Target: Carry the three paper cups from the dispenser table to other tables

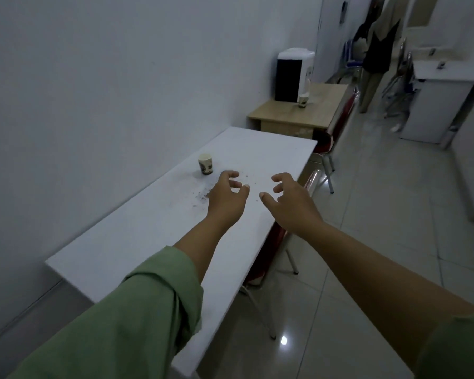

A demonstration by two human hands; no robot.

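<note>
a plain pale grey wall (107, 77) fills the upper left of the frame, glossy light floor tiles (381, 214) the right.

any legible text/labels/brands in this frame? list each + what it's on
None legible.
Paper cup on the white table: dark printed band, too blurred to read.
Paper cup on the wooden table: dark print, too small to read.
Water dispenser: no readable label.
Dark wall panel: no readable text.
</note>
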